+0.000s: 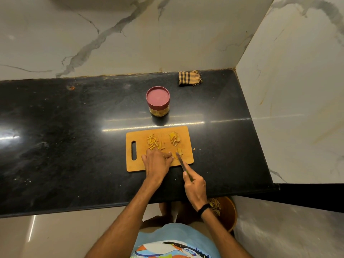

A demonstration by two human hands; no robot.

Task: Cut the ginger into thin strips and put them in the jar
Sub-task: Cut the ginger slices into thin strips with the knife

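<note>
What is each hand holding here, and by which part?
Right hand grips the knife by its handle. Left hand rests on the board by the ginger; whether it grips any cannot be told.

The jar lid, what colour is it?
Dark red, almost maroon; the lid shows best in the head view.

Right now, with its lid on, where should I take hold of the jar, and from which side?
Probably the clear body of the jar, just under the red lid, coming level from its right side. It stands upright and round behind the cutting board, and the lid looks slightly wider, so it should stop a slip.
</note>
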